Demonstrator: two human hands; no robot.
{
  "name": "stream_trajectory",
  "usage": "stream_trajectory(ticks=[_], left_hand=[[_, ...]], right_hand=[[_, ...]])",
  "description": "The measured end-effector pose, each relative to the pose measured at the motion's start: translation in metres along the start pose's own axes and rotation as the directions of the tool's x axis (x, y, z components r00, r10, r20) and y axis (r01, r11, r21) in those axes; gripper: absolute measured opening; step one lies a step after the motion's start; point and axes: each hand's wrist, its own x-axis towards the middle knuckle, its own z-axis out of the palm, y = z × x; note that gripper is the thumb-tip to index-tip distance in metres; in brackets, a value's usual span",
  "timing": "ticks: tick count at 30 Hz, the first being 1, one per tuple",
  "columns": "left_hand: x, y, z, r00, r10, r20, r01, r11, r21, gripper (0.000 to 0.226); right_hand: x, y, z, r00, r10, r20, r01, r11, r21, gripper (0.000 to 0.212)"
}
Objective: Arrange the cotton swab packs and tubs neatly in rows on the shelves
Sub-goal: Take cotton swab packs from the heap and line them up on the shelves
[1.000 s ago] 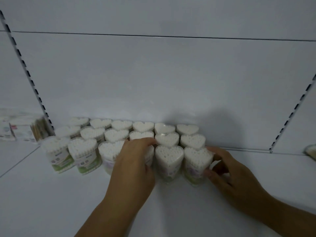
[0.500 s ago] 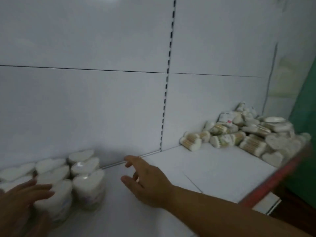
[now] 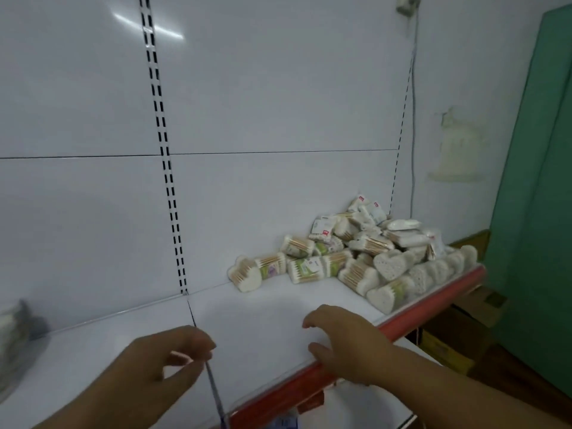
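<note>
Cotton swab packs and tubs [image 3: 356,261] lie heaped at the right end of the shelf [image 3: 263,314]; my left hand [image 3: 161,370] and right hand [image 3: 349,342], loosely curled above it, hold nothing.

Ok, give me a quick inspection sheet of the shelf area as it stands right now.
Surface: white shelf with a red front strip.
Job's things: jumbled pile of swab packs and heart-shaped tubs at the right rear; one blurred tub at far left.
Clutter: nothing seen.
Hands: left hand over the shelf, right hand over its front edge; both empty, fingers loosely curled.
Cables: thin wire down the wall at right.
Surroundings: green panel; boxes below.
</note>
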Motion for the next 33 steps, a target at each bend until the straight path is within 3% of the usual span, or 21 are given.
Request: stream_trajectory(ticks=[3, 8, 12, 16, 20, 23, 25, 28, 30, 31, 33], left_hand=[[0.019, 0.019, 0.027, 0.995, -0.081, 0.058, 0.081, 0.997, -0.002, 0.051], [0.051, 0.007, 0.047, 0.982, -0.178, 0.062, 0.174, 0.982, 0.067, 0.031], [0.105, -0.019, 0.061, 0.98, -0.197, 0.03, 0.185, 0.954, 0.238, 0.052], [0.153, -0.055, 0.08, 0.96, -0.279, -0.015, 0.277, 0.942, 0.191, 0.081], [0.179, -0.089, 0.101, 0.957, -0.266, -0.117, 0.282, 0.946, 0.158, 0.094], [0.186, -0.106, 0.111, 0.967, -0.15, -0.207, 0.192, 0.96, 0.203, 0.083], [0.19, -0.11, 0.114, 0.941, -0.167, -0.294, 0.194, 0.979, 0.067, 0.06], [0.192, -0.109, 0.116, 0.911, -0.255, -0.325, 0.226, 0.966, -0.125, 0.053], [0.19, -0.106, 0.111, 0.898, -0.291, -0.331, 0.19, 0.933, -0.305, 0.04], [0.189, -0.103, 0.106, 0.879, -0.346, -0.329, 0.183, 0.881, -0.436, 0.034], [0.189, -0.098, 0.096, 0.815, -0.519, -0.258, 0.188, 0.658, -0.729, 0.032]], right_hand=[[-0.004, 0.034, -0.008, 1.0, 0.023, -0.01, -0.023, 0.999, 0.025, 0.034], [0.019, 0.05, -0.002, 0.999, 0.014, -0.038, -0.013, 0.999, 0.035, 0.039], [0.056, 0.053, 0.007, 0.996, 0.007, -0.094, -0.01, 1.0, -0.028, 0.053], [0.091, 0.057, 0.01, 0.988, 0.074, -0.139, -0.095, 0.983, -0.158, 0.057], [0.118, 0.067, 0.013, 0.99, 0.111, -0.084, -0.132, 0.939, -0.318, 0.059], [0.125, 0.078, 0.03, 0.974, 0.026, -0.226, -0.1, 0.941, -0.324, 0.057], [0.123, 0.086, 0.036, 0.96, -0.004, -0.281, -0.086, 0.948, -0.308, 0.061], [0.124, 0.092, 0.038, 0.931, -0.095, -0.352, -0.028, 0.944, -0.329, 0.066], [0.126, 0.093, 0.04, 0.907, -0.144, -0.397, -0.013, 0.93, -0.367, 0.058], [0.127, 0.094, 0.039, 0.898, -0.158, -0.411, -0.011, 0.925, -0.38, 0.052], [0.126, 0.095, 0.039, 0.891, -0.179, -0.418, 0.001, 0.92, -0.391, 0.046]])
